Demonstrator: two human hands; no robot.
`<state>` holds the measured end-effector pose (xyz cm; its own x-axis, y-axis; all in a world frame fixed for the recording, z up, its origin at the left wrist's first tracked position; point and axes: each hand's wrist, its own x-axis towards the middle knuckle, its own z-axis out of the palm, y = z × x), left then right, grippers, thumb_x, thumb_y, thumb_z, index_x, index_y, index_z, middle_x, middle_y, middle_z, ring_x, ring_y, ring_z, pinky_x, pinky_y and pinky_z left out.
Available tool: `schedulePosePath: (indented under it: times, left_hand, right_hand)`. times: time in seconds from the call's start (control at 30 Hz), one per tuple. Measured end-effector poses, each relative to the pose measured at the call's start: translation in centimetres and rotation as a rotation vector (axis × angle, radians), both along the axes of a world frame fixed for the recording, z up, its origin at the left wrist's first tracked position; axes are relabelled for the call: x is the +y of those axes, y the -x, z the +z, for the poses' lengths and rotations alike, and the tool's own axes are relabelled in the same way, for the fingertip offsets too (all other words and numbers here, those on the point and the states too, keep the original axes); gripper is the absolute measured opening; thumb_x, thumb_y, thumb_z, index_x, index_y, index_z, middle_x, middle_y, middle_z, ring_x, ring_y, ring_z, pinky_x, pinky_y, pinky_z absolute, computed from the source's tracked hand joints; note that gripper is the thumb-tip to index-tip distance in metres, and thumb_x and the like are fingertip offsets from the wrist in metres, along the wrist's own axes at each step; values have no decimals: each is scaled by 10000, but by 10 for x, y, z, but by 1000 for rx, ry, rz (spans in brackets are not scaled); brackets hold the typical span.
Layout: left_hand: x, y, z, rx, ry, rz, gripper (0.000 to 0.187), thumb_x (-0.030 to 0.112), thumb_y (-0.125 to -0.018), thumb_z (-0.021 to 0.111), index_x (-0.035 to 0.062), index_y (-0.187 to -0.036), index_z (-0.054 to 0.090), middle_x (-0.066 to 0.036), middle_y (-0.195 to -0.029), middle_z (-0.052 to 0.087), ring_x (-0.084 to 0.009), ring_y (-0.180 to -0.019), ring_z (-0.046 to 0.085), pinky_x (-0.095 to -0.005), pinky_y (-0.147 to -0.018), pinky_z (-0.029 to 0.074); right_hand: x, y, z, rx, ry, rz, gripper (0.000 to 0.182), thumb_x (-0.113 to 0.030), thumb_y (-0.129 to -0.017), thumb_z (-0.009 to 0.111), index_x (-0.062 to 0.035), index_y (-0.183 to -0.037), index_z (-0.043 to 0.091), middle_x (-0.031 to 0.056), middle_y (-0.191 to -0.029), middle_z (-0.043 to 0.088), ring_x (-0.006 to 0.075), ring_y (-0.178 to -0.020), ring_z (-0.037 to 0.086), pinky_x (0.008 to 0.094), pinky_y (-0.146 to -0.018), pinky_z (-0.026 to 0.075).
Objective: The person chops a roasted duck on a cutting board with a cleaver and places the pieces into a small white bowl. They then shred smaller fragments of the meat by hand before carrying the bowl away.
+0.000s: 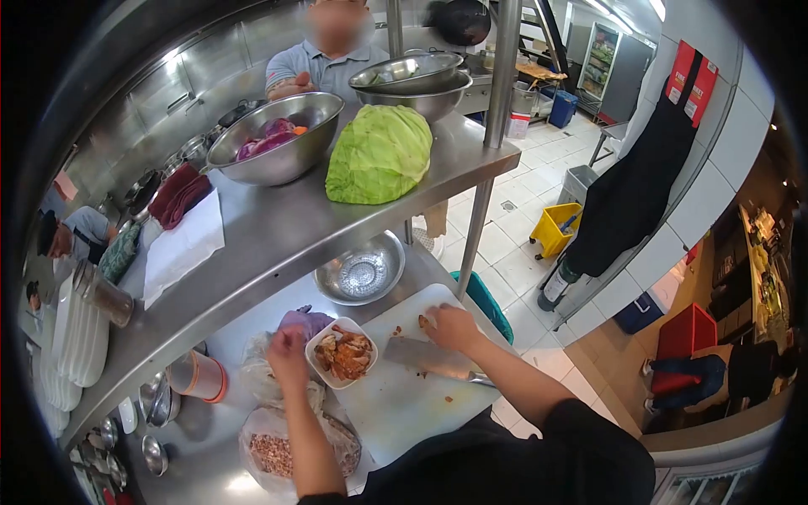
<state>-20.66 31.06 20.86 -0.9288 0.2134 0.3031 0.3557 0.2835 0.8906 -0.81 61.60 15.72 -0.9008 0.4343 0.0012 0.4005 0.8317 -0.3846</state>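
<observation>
My right hand [452, 328] is over the white cutting board [383, 412], its fingertips closed on a small brown piece of cooked meat [423, 322]. Below that hand a cleaver-like knife [429, 360] lies flat, and dark crumbs are scattered around it. A square white bowl [343, 353] full of browned meat pieces stands at the board's left edge. Just left of the bowl is my left hand [289, 353], above plastic bags and beside a purple bundle [310, 323]; its fingers look bent but blurred. A clear bag of pinkish chopped bits [273, 450] rests near my left forearm.
An empty steel bowl [360, 268] sits behind the board. The steel shelf [278, 236] above carries a cabbage [380, 156], a bowl of purple vegetables [273, 143] and stacked bowls [412, 88]. A shelf post [475, 227] rises beyond the board. A person [332, 59] stands behind the shelf.
</observation>
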Motion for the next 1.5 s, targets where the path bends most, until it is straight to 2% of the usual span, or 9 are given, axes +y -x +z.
schedulePosePath:
  times: [0.07,0.2,0.4,0.57,0.67,0.87,1.13,1.23,1.5]
  left_hand:
    - [-2,-61,1,-77,-160,-55,91,66,-955,666,-8,-940,717,-55,-838,720,-110,-761,629,-276,-724,514]
    - [-21,-143,-38,-275,-86,-94,103,90,-971,699,-7,-995,720,-55,-900,740,-108,-816,662,-264,-777,534]
    - [6,-186,-28,-451,-209,-220,198,143,-991,711,-27,-1094,700,-67,-960,744,-124,-863,684,-268,-808,555]
    - [70,-190,-19,-404,18,-259,347,95,-953,724,-26,-1260,616,-89,-948,730,-135,-800,674,-276,-724,545]
    - [98,-196,-26,-580,-66,-355,329,95,-951,728,-30,-1235,619,-92,-979,731,-135,-807,680,-274,-719,549]
    - [142,-220,-41,-724,-224,-445,238,54,-966,714,-27,-1175,636,-87,-989,733,-139,-820,692,-274,-730,567]
    - [166,-224,-41,-734,-130,-429,197,36,-952,725,-27,-1124,653,-78,-930,728,-134,-774,686,-274,-698,573]
    - [167,-223,-27,-722,-177,-373,175,4,-927,742,-47,-1068,652,-93,-906,724,-132,-749,680,-275,-683,577]
    - [146,-227,-33,-723,-332,-274,191,-16,-927,733,-43,-1095,645,-112,-938,728,-157,-771,687,-284,-705,578]
  right_hand:
    - [3,32,-22,51,-47,-59,308,-339,-856,701,-102,-1052,729,164,-1016,699,357,-937,707,484,-809,567]
    - [4,48,-53,52,-85,33,281,-314,-867,694,-85,-1028,719,175,-1014,698,354,-965,705,472,-834,569]
    - [4,40,-40,55,-8,119,219,-231,-851,727,-74,-1002,707,173,-979,713,343,-898,714,456,-799,568]
    - [-25,-12,25,273,717,326,189,-149,-867,772,-40,-996,687,87,-854,717,182,-771,690,354,-719,548]
    - [-26,-41,39,138,1002,275,178,-98,-906,764,-11,-1029,671,51,-889,708,120,-805,669,301,-741,552]
    - [35,-80,0,110,1254,250,223,-78,-938,746,18,-1112,646,59,-969,705,137,-867,684,298,-809,570]
    - [67,-87,-4,12,1183,369,221,-68,-947,712,56,-1126,675,79,-996,723,136,-863,680,300,-812,568]
    - [65,-74,32,-29,954,425,216,-118,-893,742,38,-1038,712,50,-909,733,99,-823,670,272,-758,549]
    - [52,-43,7,-104,1231,506,168,-81,-898,707,39,-1015,710,51,-887,722,111,-771,668,279,-724,556]
